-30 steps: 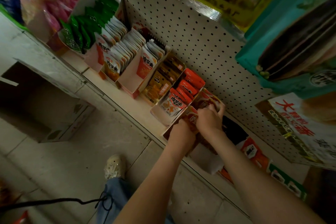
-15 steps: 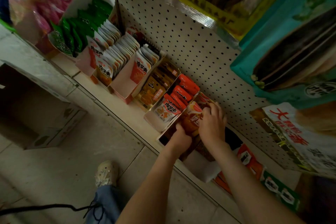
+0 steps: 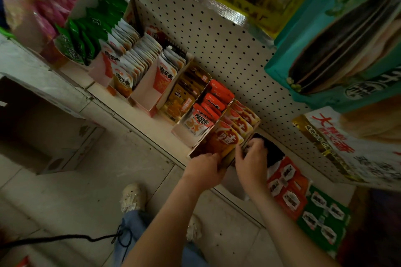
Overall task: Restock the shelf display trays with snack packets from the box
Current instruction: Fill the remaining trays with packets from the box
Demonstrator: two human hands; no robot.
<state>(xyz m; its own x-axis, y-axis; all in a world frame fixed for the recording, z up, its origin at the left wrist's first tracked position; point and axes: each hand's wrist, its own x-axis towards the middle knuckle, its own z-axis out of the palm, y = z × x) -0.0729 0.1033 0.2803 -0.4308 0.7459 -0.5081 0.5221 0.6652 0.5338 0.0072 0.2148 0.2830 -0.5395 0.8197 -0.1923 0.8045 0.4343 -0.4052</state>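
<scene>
Now, left hand (image 3: 204,169): fingers curled over the front of the tray (image 3: 196,151) on the shelf (image 3: 134,115).
right hand (image 3: 251,160): fingers curled beside the tray; hold unclear.
packets (image 3: 225,138): upright in tray.
box (image 3: 54,149): on floor, left.

Display trays (image 3: 184,134) side by side on shelf (image 3: 138,115), box (image 3: 43,136) left.

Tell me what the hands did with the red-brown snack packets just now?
The right hand slid off the tops of the red-brown snack packets and dropped to the right side of their brown cardboard display tray, beside the black packets. The packets now show as an uncovered row. The left hand stayed at the tray's front end; the neighbouring trays did not move.
</scene>
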